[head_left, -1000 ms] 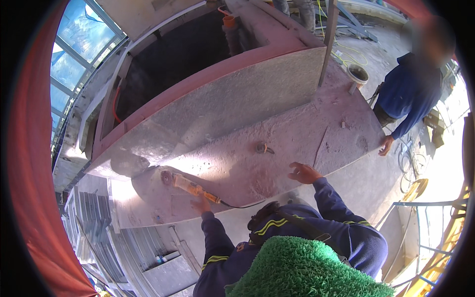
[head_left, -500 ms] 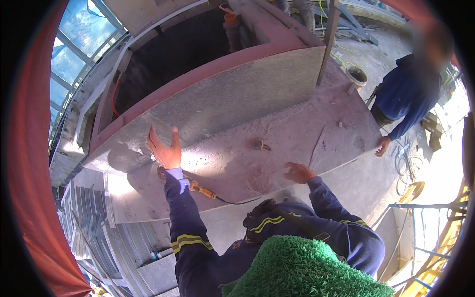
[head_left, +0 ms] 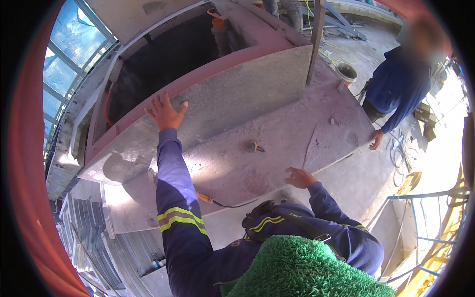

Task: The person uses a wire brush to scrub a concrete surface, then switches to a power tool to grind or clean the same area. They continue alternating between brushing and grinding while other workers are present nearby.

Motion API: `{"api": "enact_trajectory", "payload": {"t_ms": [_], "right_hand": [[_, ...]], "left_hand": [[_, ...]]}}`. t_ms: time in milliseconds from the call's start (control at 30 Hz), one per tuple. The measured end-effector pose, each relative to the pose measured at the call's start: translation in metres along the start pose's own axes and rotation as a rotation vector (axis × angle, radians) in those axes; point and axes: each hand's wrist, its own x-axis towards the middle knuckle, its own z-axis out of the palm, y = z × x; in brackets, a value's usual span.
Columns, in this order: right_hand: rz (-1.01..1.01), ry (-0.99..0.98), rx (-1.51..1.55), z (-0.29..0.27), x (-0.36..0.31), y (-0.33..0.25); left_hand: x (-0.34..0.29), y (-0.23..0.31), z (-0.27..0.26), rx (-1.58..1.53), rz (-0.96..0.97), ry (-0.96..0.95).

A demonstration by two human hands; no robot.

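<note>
My left hand [head_left: 166,112] is open with spread fingers, against the upper part of a grey concrete upstand [head_left: 242,94], close to its reddish top edge. Whether the palm presses on it I cannot tell. Over the near edge of the dusty ledge [head_left: 292,133] hangs my right hand [head_left: 300,177], fingers apart and loosely bent, holding nothing visible. An orange-bodied corded power tool [head_left: 204,197] lies on the ledge, mostly hidden by my left forearm. A small round piece with a dark curved part [head_left: 254,146] rests on the ledge between my hands.
Behind the upstand is a dark, deep opening with an orange-topped pipe [head_left: 219,29]. A co-worker in a dark blue top [head_left: 396,89] stands at the right, one hand near the ledge's corner. A bucket [head_left: 346,73] stands beyond. Stacked metal profiles [head_left: 89,222] lie lower left.
My left hand has moved up and away from me, to the upstand's upper edge, its forearm now covering more of the power tool. My right hand has hardly moved. The view has shifted slightly.
</note>
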Motion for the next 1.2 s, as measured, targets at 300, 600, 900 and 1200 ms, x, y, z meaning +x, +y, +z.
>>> {"api": "enact_trajectory", "payload": {"t_ms": [300,600,900,1200], "right_hand": [[-0.045,-0.059,-0.068,0.007,0.014,-0.011],[-0.064,-0.087,-0.084,0.013,0.025,-0.014],[-0.083,-0.069,-0.051,0.024,0.026,-0.011],[-0.053,-0.071,-0.043,0.023,0.017,-0.015]], "left_hand": [[-0.004,-0.002,-0.002,-0.015,-0.016,-0.017],[-0.004,0.0,-0.002,-0.021,-0.042,-0.049],[-0.004,-0.001,0.001,-0.014,-0.025,-0.02],[-0.005,0.001,-0.001,0.001,-0.034,-0.029]]}}
